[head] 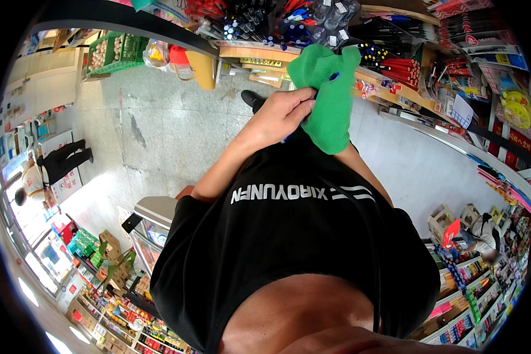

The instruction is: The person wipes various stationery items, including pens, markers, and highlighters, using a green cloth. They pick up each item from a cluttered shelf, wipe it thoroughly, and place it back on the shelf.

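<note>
My left hand (287,110) has its fingers curled at the left edge of a bright green cloth (329,110). It grips a small, mostly hidden blue item (285,139), whose kind I cannot tell. Another bit of blue shows in a fold near the top of the cloth. The cloth hangs over my right hand and hides it; only the right forearm (358,163) comes out below. Just beyond the cloth is a wooden-edged display shelf (261,52) packed with pens, several blue-capped pens (298,33) among them.
Red pens (400,71) fill the shelf to the right. At far left stand a green crate of eggs (115,53) and a tan bucket (201,68). A glass-sided case (152,230) is by my left elbow. People stand at far left (64,161) and right (484,234).
</note>
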`<state>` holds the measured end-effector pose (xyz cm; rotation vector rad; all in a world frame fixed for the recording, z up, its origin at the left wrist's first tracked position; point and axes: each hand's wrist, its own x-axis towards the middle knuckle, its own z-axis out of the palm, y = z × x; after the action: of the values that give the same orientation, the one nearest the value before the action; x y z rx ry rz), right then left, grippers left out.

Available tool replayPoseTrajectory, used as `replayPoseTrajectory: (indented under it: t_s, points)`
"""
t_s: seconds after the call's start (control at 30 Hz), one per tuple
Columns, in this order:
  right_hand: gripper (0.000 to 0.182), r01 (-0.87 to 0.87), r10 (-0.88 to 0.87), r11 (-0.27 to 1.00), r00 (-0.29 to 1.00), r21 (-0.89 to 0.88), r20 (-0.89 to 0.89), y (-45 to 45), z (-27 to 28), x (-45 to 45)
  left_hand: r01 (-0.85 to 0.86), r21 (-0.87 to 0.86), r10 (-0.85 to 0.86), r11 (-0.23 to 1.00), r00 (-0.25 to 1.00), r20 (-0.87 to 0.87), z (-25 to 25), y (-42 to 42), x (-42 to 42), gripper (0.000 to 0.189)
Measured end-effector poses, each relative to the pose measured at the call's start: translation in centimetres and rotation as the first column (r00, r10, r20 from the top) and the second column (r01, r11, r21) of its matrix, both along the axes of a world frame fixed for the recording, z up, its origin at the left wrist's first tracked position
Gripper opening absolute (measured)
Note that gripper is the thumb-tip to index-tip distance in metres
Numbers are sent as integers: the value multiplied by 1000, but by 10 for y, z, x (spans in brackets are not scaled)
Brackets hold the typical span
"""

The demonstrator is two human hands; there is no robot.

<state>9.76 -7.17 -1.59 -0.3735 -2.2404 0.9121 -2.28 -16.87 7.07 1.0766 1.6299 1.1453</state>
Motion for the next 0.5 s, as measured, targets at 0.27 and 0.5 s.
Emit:
replayPoseTrajectory:
  t_s: [0.27, 0.5]
  points:
    - [10, -97, 81, 535, 995, -839, -63, 1, 20, 8, -35, -6, 35, 999, 992, 124, 4, 1, 5, 11]
    - [12, -123, 11, 513, 991, -850, -137, 3, 0, -1, -97, 69, 97, 993, 995, 4, 11, 0, 2, 10]
